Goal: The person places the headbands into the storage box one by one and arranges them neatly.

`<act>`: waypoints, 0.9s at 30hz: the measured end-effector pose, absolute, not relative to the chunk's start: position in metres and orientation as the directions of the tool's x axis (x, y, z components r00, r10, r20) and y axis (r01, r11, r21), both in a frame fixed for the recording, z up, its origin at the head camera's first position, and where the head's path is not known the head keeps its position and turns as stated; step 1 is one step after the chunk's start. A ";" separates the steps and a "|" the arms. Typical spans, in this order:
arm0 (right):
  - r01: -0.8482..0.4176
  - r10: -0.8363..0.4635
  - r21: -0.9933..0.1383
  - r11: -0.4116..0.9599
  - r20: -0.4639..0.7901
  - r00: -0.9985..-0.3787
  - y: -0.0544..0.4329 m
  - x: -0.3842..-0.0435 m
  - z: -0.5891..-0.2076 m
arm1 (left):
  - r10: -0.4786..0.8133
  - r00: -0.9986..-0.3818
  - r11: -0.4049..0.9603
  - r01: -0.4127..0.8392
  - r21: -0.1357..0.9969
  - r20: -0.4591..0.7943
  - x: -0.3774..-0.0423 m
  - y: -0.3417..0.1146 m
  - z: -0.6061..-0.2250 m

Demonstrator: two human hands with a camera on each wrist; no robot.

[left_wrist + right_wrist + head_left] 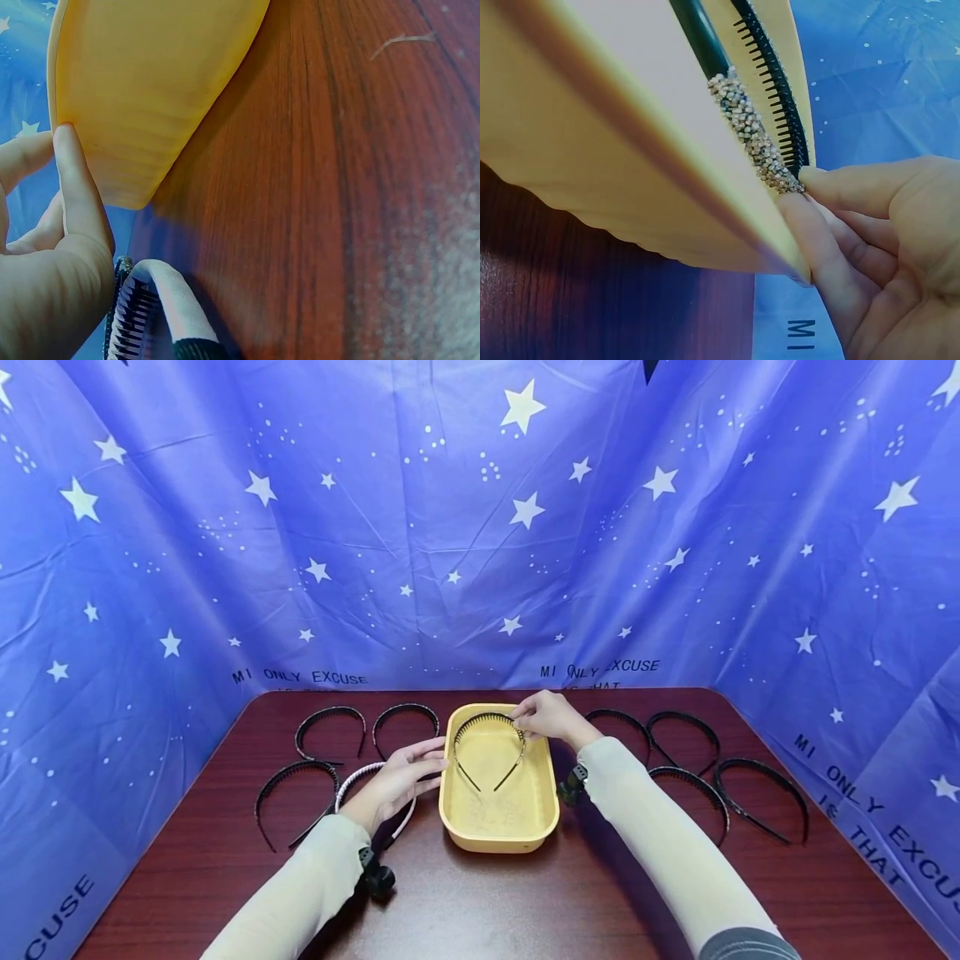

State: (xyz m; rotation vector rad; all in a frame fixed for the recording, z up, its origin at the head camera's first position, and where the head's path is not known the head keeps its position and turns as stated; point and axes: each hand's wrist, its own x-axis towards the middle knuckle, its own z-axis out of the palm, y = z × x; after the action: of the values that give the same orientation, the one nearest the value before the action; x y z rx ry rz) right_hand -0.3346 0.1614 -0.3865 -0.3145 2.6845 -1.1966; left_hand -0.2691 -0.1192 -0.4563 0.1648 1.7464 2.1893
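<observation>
A yellow plastic basin stands mid-table. Inside it is a black toothed headband with a beaded section. My right hand pinches the headband's right side between thumb and fingers, at the basin's far right rim. At the basin's left side, my left hand touches the rim and outer wall with mostly straight fingers. Below the left hand lies a headband with a white wrapped band, partly hidden by the hand.
Several dark headbands lie on the left, among them one at the front and one behind. Several more, including a far-right headband, lie right of the basin. A blue star-patterned curtain surrounds the brown wooden table.
</observation>
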 end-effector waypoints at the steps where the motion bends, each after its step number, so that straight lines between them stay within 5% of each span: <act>1: -0.114 -0.263 -0.747 0.655 -0.085 -0.961 0.161 -0.334 -0.386 | 0.328 -0.937 -0.190 -0.188 0.964 -0.118 -0.269 -0.119 -0.456; 27: -0.111 -0.237 -0.749 0.653 -0.063 -0.969 0.162 -0.337 -0.391 | 0.318 -0.940 -0.190 -0.190 0.963 -0.123 -0.270 -0.118 -0.457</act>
State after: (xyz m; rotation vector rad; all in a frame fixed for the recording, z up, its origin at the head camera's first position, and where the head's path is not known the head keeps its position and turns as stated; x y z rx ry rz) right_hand -0.3366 0.1624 -0.3906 -0.2873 2.7122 -1.2143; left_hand -0.2697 -0.1178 -0.4567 0.1483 1.7512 2.1927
